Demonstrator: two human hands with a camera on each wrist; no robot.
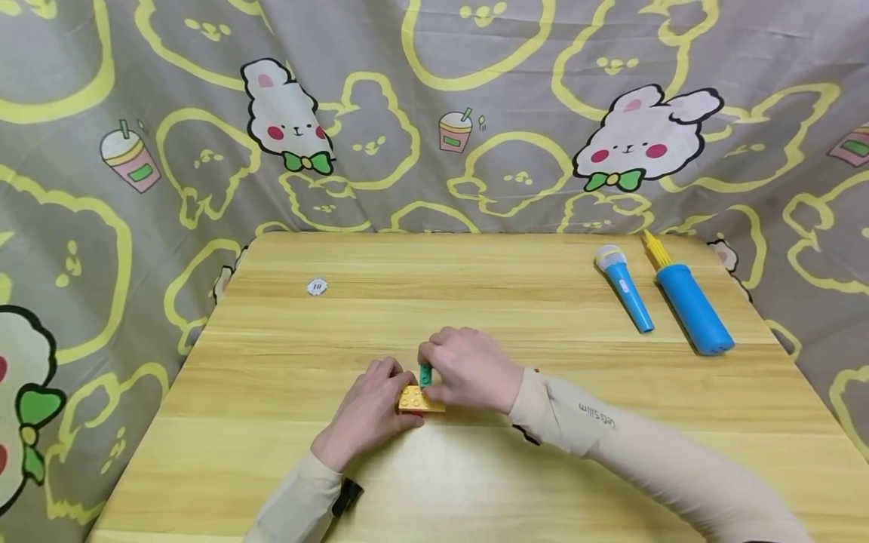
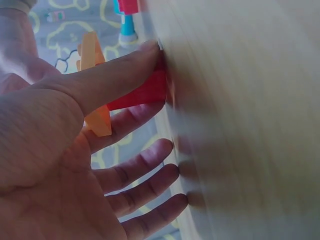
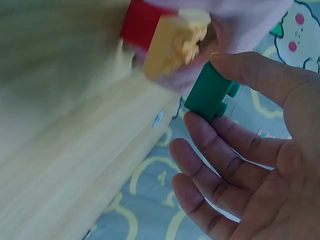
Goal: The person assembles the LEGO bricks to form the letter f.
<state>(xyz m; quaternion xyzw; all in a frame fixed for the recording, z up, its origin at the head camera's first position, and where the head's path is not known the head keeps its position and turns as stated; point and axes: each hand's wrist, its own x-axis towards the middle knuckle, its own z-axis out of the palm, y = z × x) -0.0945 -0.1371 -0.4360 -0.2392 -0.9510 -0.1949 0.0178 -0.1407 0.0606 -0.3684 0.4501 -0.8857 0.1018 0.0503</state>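
Note:
My left hand [image 1: 370,403] pinches a red toy brick [image 2: 142,90] between thumb and index finger, low against the tabletop. Its other fingers are spread in the left wrist view. An orange-yellow studded brick [image 1: 410,398] sits on top of the red one and sticks out past it. Between thumb and fingertips, my right hand [image 1: 475,369] holds a small green brick [image 3: 207,92] with studs on one side. In the right wrist view the green brick is apart from the orange-yellow brick [image 3: 170,47], close beside its studded face.
A blue microphone [image 1: 626,286] and a blue hand pump [image 1: 695,309] with a yellow nozzle lie at the table's back right. At the back left is a round token [image 1: 317,286] marked 10. Behind the wooden table [image 1: 271,324] hangs a patterned curtain [image 1: 380,45]. Something red [image 2: 129,6] shows beyond the bricks.

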